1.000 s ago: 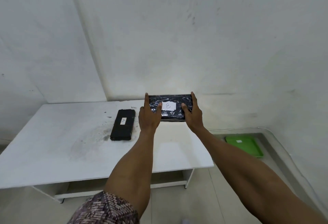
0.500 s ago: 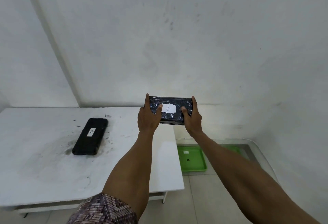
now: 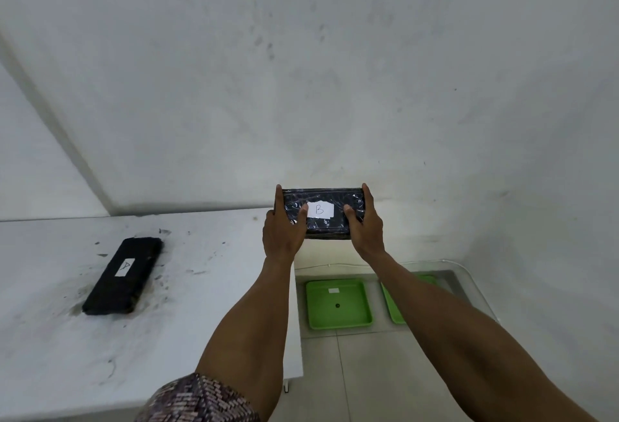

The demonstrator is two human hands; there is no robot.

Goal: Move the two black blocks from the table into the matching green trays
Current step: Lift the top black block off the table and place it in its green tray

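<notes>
I hold a black block (image 3: 330,225) wrapped in shiny film, with a white label marked B, in the air past the table's right end. My left hand (image 3: 283,232) grips its left end and my right hand (image 3: 365,231) its right end. A second black block (image 3: 124,276), labelled A, lies flat on the white table (image 3: 201,304) at the left. Two green trays sit on the floor to the right of the table: the nearer tray (image 3: 338,304) carries a small white label, and the far tray (image 3: 393,304) is mostly hidden behind my right forearm.
Dark smudges and crumbs surround block A on the table. A white wall stands close behind the table and the trays. A thin white cable (image 3: 335,265) runs along the wall base. Pale floor tiles (image 3: 368,381) lie in front of the trays.
My view and both hands have swung to the right with block B. The table and block A shifted left in view, and both green trays now show below my hands.
</notes>
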